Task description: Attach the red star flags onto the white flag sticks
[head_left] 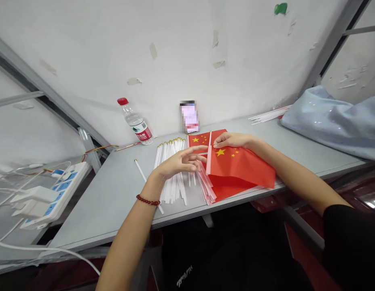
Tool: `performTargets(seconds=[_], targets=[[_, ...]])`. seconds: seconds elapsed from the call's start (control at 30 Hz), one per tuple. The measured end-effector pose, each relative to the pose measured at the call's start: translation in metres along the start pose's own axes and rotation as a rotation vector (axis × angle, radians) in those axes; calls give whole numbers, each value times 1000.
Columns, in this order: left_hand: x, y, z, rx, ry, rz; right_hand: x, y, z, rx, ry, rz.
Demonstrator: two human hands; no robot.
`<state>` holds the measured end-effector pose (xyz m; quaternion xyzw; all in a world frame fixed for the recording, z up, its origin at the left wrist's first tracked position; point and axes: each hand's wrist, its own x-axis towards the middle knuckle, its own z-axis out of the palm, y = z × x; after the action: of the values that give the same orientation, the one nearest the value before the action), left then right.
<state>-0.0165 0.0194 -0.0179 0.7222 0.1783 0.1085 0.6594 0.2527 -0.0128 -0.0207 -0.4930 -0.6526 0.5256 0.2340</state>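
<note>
A small red flag (pixel 244 167) with yellow stars lies slanted over other red flags. My right hand (pixel 232 140) pinches its upper edge beside the pale sleeve. A white stick (pixel 210 138) shows at the sleeve's top end. My left hand (pixel 185 161) has its fingers stretched out and apart, the tips close to the sleeve; whether they touch it I cannot tell. Under and beside that hand lies a bundle of white flagsticks (pixel 170 188) with gold tips. The pale sleeves of the stacked flags (pixel 208 190) fan out near the table's front edge.
A water bottle (pixel 138 125) with a red cap and a phone (pixel 189 117) stand against the wall. One loose stick (pixel 140 169) lies left of the bundle. A power strip (pixel 61 192) with plugs is at left. A pale blue bag (pixel 329 123) and more sticks (pixel 269 116) lie at right.
</note>
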Motion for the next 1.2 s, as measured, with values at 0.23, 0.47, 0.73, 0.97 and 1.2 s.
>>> performTargets(seconds=[0.23, 0.47, 0.73, 0.97, 1.2], targets=[[2, -4, 2, 132, -31, 13, 1, -3, 7, -91, -234, -208], [2, -5, 4, 40, -44, 39, -1, -3, 10, -89, -268, -260], [10, -1, 6, -143, 391, 234, -2, -6, 26, -81, -315, -220], [-3, 0, -33, 42, 1113, 188, -5, -1, 9, -38, -329, -113], [-3, -11, -34, 595, 968, -16, 4, 12, -3, -172, -144, -118]])
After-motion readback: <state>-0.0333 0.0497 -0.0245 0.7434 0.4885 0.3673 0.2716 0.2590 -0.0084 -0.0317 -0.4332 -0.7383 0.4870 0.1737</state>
